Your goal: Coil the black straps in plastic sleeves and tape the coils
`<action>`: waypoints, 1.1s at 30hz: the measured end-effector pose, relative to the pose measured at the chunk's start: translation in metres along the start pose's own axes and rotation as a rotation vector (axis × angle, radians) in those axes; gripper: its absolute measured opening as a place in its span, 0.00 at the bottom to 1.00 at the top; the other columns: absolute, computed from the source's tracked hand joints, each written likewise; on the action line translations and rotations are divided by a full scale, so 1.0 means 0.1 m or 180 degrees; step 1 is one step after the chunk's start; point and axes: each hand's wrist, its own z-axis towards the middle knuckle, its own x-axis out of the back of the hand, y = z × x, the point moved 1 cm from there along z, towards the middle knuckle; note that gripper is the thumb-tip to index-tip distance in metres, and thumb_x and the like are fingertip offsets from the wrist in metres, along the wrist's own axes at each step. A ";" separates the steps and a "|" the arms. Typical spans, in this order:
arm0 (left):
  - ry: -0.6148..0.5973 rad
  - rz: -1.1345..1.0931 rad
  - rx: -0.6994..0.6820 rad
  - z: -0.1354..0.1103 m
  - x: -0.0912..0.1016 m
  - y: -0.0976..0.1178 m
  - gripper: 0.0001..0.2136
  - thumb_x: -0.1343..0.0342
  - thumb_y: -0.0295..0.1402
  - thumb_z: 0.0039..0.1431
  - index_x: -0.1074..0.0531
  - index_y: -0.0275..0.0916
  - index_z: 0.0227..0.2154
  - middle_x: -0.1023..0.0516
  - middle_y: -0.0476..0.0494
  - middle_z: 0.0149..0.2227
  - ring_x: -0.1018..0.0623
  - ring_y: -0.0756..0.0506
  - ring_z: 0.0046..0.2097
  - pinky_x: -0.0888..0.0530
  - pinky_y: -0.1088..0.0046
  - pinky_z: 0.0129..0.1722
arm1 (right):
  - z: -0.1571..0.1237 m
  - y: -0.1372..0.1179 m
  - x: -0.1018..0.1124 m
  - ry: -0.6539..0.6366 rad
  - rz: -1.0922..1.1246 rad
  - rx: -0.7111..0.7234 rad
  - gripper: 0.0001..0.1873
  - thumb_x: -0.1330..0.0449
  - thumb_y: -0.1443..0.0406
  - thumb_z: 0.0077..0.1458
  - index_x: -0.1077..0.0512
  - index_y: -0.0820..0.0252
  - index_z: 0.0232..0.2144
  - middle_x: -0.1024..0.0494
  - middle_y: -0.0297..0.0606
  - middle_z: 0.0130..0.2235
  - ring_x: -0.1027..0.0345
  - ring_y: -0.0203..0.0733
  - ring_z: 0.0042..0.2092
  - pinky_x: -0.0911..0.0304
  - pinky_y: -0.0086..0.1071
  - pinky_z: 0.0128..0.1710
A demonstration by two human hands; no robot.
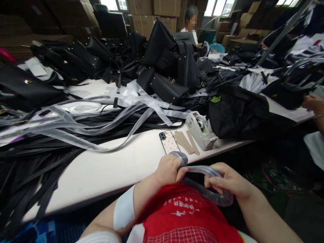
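Nearest, over a red apron (182,212), the left hand (168,170) is closed in a fist around the upper bend of a plastic-sleeved strap (217,198). The right hand (227,182) curls its fingers over the same loop, thumb beneath. The strap is held in the lap, short of the counter (106,168). Judgement: this one strap is mid-handling and bent into a loop, not yet set down; whether its ends are joined cannot be told. Beyond lie a phone (169,141), brown paper strips (186,141) and a tape dispenser (201,130). A large heap of straps (50,135) at left suggests most of the work is outstanding. Farther off, black handbags (169,64) are piled, their count unclear. A co-worker's hand (312,103) is cut off at right.
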 end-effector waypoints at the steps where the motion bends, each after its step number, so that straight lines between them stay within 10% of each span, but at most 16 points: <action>1: -0.0148 -0.0044 0.0163 -0.01 -0.01 0.02 0.18 0.48 0.47 0.58 0.29 0.40 0.20 0.32 0.44 0.22 0.31 0.45 0.28 0.34 0.68 0.37 | 0.00 -0.02 0.12 0.0338 -0.0352 -0.0005 0.19 0.41 0.52 0.58 0.25 0.64 0.33 0.31 0.31 0.20 0.41 0.33 0.20 0.45 0.26 0.21; 5: -0.0899 -0.0827 0.1029 0.03 -0.09 0.17 0.30 0.63 0.54 0.64 0.30 0.38 0.17 0.34 0.48 0.15 0.34 0.50 0.21 0.37 0.74 0.26 | 0.11 0.00 0.33 0.1534 -0.2078 0.0299 0.14 0.38 0.60 0.54 0.27 0.59 0.42 0.23 0.41 0.38 0.30 0.47 0.40 0.35 0.38 0.43; 12: -0.1343 -0.3424 0.2173 0.15 -0.05 0.32 0.31 0.61 0.61 0.59 0.36 0.38 0.18 0.47 0.58 0.07 0.47 0.55 0.10 0.33 0.75 0.20 | 0.26 0.26 -0.09 0.0712 -0.1360 0.0720 0.25 0.41 0.63 0.56 0.37 0.57 0.56 0.28 0.45 0.52 0.34 0.51 0.53 0.40 0.43 0.55; 18: -0.1580 -0.4183 0.2140 0.25 0.07 0.35 0.28 0.59 0.53 0.64 0.35 0.36 0.19 0.48 0.59 0.07 0.48 0.56 0.10 0.30 0.77 0.22 | 0.34 0.33 -0.12 0.0549 0.0258 0.0740 0.31 0.41 0.47 0.55 0.36 0.59 0.54 0.27 0.44 0.48 0.32 0.50 0.49 0.35 0.39 0.48; 24: -0.1795 -0.4261 0.2026 0.23 -0.02 0.32 0.28 0.58 0.54 0.64 0.35 0.36 0.19 0.47 0.58 0.07 0.45 0.56 0.10 0.30 0.77 0.21 | 0.43 0.37 -0.18 0.0800 0.0598 0.0452 0.19 0.36 0.52 0.54 0.30 0.59 0.41 0.27 0.35 0.35 0.34 0.37 0.34 0.37 0.27 0.32; 33: -0.1885 -0.4424 0.1829 0.22 -0.04 0.37 0.28 0.58 0.53 0.64 0.32 0.35 0.21 0.46 0.57 0.08 0.40 0.54 0.11 0.32 0.76 0.21 | 0.44 0.45 -0.16 0.0684 0.1342 0.0565 0.31 0.31 0.45 0.43 0.30 0.56 0.43 0.25 0.36 0.37 0.30 0.41 0.36 0.34 0.31 0.35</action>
